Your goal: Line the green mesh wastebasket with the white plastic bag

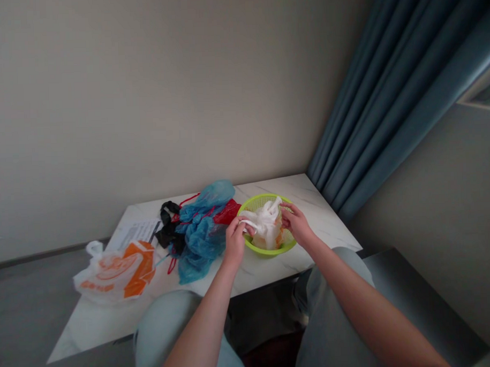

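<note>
A white plastic bag (pixel 266 224) with orange print lies bunched up inside a lime-green plastic basket (pixel 270 252). My left hand (pixel 235 238) pinches one of the bag's handles at the basket's left rim. At the right rim, my right hand (pixel 294 223) has its fingers closed on the upper right part of the same bag. Crumpled blue plastic bags (pixel 207 238) lie just left of the basket, with a red bag (pixel 227 212) between them and its rim.
Black plastic bags (pixel 170 234) and a printed sheet (pixel 133 234) lie farther left. A white-and-orange plastic bag (pixel 115 271) rests near the left end of the marble-patterned table (pixel 85 331). A wall stands behind; a blue curtain (pixel 358 104) hangs at the right.
</note>
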A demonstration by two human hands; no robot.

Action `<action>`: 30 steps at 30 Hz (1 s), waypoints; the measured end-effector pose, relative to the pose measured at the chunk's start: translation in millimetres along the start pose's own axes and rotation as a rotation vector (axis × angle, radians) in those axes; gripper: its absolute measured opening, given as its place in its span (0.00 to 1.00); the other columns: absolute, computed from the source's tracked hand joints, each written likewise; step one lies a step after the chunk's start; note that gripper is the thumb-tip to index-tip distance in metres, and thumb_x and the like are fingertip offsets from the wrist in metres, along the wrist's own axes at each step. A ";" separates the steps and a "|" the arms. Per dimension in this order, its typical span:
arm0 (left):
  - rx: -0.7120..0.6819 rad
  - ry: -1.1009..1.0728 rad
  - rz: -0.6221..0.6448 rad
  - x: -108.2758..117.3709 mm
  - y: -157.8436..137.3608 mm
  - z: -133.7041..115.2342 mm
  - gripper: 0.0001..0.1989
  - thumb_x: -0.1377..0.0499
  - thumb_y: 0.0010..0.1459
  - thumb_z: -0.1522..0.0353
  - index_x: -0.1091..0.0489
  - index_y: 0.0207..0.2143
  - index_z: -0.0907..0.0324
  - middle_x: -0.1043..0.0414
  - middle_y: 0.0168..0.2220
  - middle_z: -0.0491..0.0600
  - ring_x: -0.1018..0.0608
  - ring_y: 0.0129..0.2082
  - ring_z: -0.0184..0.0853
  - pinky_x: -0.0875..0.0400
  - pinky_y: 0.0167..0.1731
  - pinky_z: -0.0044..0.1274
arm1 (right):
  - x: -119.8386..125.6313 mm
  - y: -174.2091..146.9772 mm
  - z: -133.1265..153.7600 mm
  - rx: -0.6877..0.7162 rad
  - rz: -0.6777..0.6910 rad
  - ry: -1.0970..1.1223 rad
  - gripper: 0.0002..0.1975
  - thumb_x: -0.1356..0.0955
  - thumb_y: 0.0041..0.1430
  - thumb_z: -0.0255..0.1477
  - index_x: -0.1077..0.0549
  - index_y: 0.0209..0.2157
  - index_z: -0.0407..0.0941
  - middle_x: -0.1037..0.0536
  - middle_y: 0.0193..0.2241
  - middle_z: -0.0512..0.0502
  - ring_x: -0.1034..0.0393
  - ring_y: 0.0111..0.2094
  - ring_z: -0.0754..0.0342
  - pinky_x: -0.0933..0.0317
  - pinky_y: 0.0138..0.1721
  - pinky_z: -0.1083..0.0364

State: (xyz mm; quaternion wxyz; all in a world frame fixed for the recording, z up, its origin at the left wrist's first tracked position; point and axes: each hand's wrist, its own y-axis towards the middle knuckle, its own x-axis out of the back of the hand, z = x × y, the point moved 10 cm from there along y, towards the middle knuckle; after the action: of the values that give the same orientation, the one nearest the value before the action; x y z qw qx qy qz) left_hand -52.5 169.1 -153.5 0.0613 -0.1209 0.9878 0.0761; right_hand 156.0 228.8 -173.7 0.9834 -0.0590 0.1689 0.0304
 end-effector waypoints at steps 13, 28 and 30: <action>-0.036 0.049 0.143 -11.1 -5.5 -2.6 0.19 0.46 0.60 0.62 0.32 0.18 0.58 0.30 0.21 0.47 0.27 0.28 0.34 0.35 0.34 0.24 | 11.8 6.7 -3.0 0.008 -0.103 0.045 0.23 0.25 0.44 0.35 0.28 0.44 0.47 0.34 0.17 0.60 0.43 0.19 0.60 0.46 0.23 0.60; -0.027 0.084 0.126 -12.9 -4.8 -1.9 0.18 0.44 0.61 0.56 0.23 0.31 0.60 0.25 0.27 0.48 0.24 0.34 0.36 0.35 0.44 0.27 | -33.3 -14.6 27.8 0.216 0.267 -0.237 0.13 0.26 0.50 0.40 0.27 0.30 0.46 0.26 0.27 0.51 0.34 0.29 0.55 0.38 0.35 0.56; -0.013 0.066 0.160 -20.0 -7.7 -1.2 0.18 0.43 0.61 0.55 0.23 0.34 0.60 0.23 0.32 0.50 0.24 0.38 0.38 0.34 0.46 0.28 | -36.3 -17.1 33.3 0.310 0.274 -0.362 0.14 0.27 0.53 0.41 0.28 0.29 0.46 0.28 0.26 0.51 0.36 0.29 0.55 0.40 0.33 0.56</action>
State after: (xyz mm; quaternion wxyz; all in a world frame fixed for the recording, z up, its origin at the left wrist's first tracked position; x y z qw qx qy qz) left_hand -31.5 166.2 -150.5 0.0215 -0.0447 0.9953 0.0833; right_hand 134.1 214.6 -128.5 0.9816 0.1222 -0.0003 0.1470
